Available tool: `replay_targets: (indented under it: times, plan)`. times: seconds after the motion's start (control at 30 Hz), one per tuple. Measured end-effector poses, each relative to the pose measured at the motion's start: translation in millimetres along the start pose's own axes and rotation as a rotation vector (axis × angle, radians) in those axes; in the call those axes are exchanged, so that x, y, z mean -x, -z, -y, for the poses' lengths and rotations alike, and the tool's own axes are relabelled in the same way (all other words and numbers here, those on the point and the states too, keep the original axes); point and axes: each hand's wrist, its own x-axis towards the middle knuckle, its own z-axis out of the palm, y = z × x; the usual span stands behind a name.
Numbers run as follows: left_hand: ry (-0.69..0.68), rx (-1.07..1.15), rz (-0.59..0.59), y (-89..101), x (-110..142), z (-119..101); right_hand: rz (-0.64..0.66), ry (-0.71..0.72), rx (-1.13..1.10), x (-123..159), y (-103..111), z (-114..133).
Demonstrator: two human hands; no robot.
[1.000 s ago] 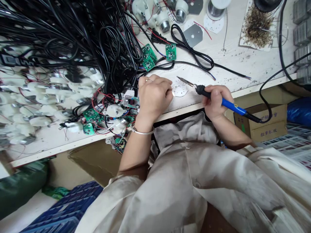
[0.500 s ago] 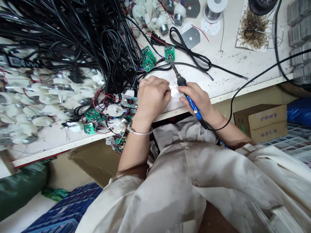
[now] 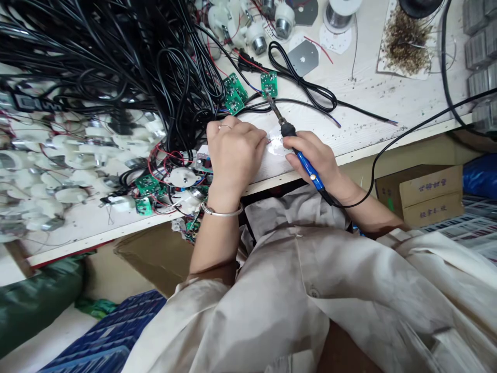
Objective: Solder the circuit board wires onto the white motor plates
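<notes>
My right hand (image 3: 315,159) grips a soldering iron (image 3: 306,165) by its blue handle. Its tip reaches the lower edge of a small green circuit board (image 3: 269,83). My left hand (image 3: 237,151) rests on the bench with fingers curled and pressed together; what they pinch is hidden beneath them. Between the two hands lies a white plate with small holes (image 3: 276,146), partly covered. Two more green boards (image 3: 235,94) lie overlapped just above my left hand. A black power cord (image 3: 306,88) is looped to the right of the boards.
Black cables (image 3: 128,57) are heaped at upper left, with many white motor units (image 3: 77,150) below them. At the back stand a solder spool (image 3: 341,15) and grey metal plates (image 3: 303,58). Brown debris (image 3: 407,44) lies on a card. The iron's cable trails right past the bench edge (image 3: 361,150).
My right hand has moved left and turned the soldering iron, bringing its tip to the green board's lower edge. My left hand has shifted slightly left, fingers still curled.
</notes>
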Motion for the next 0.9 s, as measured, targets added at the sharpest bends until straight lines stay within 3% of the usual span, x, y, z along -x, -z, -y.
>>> replay_targets:
  times: [0.33,0.53,0.67,0.8,0.9]
  plan:
    - [-0.056,0.051,-0.074,-0.4,0.5,2.3,0.032,0.021,-0.081,-4.1,-1.0,-0.8]
    - [-0.060,0.073,-0.027,-0.6,-3.2,-1.6,0.022,-0.006,-0.161,-7.5,3.4,0.5]
    - [-0.052,0.109,0.005,-2.1,-3.7,-0.4,-0.138,-0.048,-0.253,0.9,7.1,4.3]
    - [-0.025,0.090,0.069,-2.9,-4.2,1.3,-0.322,-0.261,-0.335,14.5,7.9,6.3]
    - [-0.037,0.099,0.059,-3.2,-4.9,2.4,-0.360,-0.329,-0.385,18.9,7.3,5.2]
